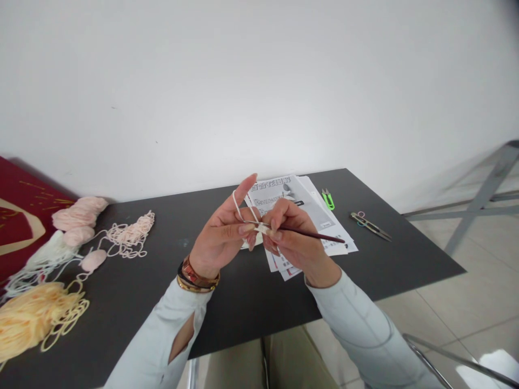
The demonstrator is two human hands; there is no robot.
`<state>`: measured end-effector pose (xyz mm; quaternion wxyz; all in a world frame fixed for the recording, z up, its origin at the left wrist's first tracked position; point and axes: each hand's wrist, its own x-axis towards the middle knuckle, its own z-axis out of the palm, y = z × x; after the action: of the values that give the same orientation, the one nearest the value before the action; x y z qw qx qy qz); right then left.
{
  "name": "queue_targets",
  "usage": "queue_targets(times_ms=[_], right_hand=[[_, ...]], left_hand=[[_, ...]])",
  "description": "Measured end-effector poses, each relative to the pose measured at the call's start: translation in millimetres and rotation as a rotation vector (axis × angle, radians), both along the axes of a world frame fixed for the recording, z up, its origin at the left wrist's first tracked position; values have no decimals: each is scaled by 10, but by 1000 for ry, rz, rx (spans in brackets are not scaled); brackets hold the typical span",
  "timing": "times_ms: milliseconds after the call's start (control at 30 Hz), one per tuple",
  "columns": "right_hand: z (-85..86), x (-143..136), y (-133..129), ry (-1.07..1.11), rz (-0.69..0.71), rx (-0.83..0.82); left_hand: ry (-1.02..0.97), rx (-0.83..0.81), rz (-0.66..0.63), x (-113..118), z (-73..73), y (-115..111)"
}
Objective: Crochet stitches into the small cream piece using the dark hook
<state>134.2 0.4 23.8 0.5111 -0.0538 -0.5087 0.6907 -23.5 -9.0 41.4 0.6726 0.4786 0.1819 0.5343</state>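
Note:
My left hand pinches a small white crocheted piece between thumb and fingers, its index finger raised with white yarn looped round it. In my right hand is a crochet hook with a dark handle, which points to the lower right. The hook's thin tip meets the white piece between both hands. Both hands are close together over printed sheets, and the fingers partly hide the piece.
Pink yarn, loose pale pink strands and yellow yarn lie on the dark table at left, beside a red bag. Green snips and metal snips lie at right. A white wall stands behind.

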Motion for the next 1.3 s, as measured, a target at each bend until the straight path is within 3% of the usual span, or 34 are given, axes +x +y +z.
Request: queue_targets(times_ms=[333,533,667,800,1033,1300], right_hand=[[-30,18,-13,-76,-151,119],[-13,-46,22,-59,-297,-49],[-16,-87,51,-74,-315,-111],[-53,-58,94,-89,-360,-25],[-31,7,129,-215,-483,252],[-21,45,126,-321,-493,367]], left_hand=[[-9,-51,41,8,36,-13],[-34,-70,89,4,37,15],[-86,-119,148,6,69,20],[-145,-185,152,-16,99,35],[-62,-284,170,-68,144,74],[21,-300,185,-77,108,118]])
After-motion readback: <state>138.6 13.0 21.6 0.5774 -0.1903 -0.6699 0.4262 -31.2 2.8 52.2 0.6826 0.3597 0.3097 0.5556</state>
